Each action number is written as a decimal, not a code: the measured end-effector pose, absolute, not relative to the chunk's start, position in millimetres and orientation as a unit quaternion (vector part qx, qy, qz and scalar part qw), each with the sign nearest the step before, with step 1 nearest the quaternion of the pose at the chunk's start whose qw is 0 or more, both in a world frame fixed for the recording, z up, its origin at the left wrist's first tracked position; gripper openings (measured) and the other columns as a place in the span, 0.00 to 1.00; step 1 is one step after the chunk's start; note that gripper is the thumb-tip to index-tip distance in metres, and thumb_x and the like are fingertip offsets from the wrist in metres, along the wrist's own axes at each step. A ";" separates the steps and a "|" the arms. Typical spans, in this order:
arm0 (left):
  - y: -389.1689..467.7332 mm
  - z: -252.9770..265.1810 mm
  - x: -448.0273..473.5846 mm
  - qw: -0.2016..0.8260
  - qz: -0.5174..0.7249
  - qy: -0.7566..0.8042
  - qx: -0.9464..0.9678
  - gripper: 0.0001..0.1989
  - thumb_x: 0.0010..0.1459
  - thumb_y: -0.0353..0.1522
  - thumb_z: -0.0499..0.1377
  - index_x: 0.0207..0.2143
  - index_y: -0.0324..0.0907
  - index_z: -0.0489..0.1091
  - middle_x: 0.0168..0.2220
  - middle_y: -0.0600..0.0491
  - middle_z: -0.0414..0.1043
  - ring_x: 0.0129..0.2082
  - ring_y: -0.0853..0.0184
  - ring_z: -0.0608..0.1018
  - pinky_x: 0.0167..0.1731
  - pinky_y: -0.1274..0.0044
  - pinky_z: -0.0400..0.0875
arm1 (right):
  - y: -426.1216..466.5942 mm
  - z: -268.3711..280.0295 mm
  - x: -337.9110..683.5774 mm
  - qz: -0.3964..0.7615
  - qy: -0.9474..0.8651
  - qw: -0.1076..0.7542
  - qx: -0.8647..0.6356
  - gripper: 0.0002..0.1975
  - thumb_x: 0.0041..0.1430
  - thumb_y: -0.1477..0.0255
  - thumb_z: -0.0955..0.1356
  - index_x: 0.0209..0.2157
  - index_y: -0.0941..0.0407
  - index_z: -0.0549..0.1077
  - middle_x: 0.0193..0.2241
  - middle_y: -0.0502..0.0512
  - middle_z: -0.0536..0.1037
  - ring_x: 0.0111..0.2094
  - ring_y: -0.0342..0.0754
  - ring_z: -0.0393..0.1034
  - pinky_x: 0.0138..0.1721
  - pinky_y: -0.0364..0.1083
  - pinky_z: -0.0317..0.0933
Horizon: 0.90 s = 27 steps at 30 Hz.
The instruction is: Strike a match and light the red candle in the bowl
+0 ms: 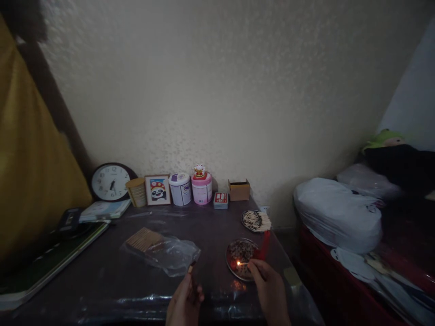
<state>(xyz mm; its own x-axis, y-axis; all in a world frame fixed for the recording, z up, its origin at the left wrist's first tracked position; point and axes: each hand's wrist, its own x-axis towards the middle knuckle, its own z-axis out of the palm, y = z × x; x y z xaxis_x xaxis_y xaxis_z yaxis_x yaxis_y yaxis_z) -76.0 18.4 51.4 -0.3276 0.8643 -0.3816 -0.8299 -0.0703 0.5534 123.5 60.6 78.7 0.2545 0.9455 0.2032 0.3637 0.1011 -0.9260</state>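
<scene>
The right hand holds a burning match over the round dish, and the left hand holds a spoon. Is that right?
Not quite. The head view shows the left hand holding a matchbox, not a spoon. The right hand does hold a burning match over the round dish.

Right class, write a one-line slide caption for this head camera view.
Right hand holds a lit match over a round dish; left hand grips a matchbox above the dark table.

The tabletop [102,280] is dark purplish brown under glossy clear film. A lit match [242,263] glows orange over a speckled dark dish [234,253]. Beside it stands something red [265,244], perhaps a candle. A pink tin [201,189] neighbours a white-and-purple tin [180,189].
</scene>
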 end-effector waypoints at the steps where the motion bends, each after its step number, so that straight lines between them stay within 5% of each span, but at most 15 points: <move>1: 18.6 51.6 -75.8 0.580 0.729 0.363 0.020 0.22 0.29 0.41 0.74 0.32 0.50 0.79 0.22 0.59 0.72 0.23 0.70 0.73 0.21 0.78 0.68 | 61.0 77.6 122.5 0.282 -0.542 0.510 -0.606 0.14 0.49 0.61 0.66 0.29 0.56 0.78 0.29 0.57 0.83 0.34 0.56 0.76 0.36 0.48 0.66; 24: 23.1 46.5 -77.0 0.605 0.715 0.350 0.008 0.24 0.33 0.42 0.72 0.36 0.45 0.79 0.23 0.57 0.68 0.22 0.72 0.70 0.19 0.80 0.66 | 66.4 71.1 113.0 0.260 -0.567 0.484 -0.614 0.16 0.55 0.61 0.63 0.29 0.56 0.77 0.28 0.58 0.81 0.31 0.53 0.76 0.33 0.46 0.65; 27: 23.7 46.7 -78.9 0.614 0.705 0.353 -0.009 0.25 0.27 0.42 0.74 0.33 0.45 0.79 0.22 0.57 0.68 0.22 0.71 0.70 0.19 0.79 0.66 | 68.0 68.2 112.9 0.249 -0.577 0.477 -0.615 0.17 0.56 0.60 0.63 0.29 0.57 0.77 0.28 0.58 0.82 0.31 0.54 0.76 0.33 0.46 0.65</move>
<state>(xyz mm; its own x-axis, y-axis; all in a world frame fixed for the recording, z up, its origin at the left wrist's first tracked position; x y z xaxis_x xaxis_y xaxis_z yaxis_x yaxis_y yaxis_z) -78.9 23.7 46.7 -0.2450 0.8601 -0.4474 -0.8734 0.0046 0.4870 112.9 68.0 68.2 0.2094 0.9468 0.2443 0.4724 0.1208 -0.8731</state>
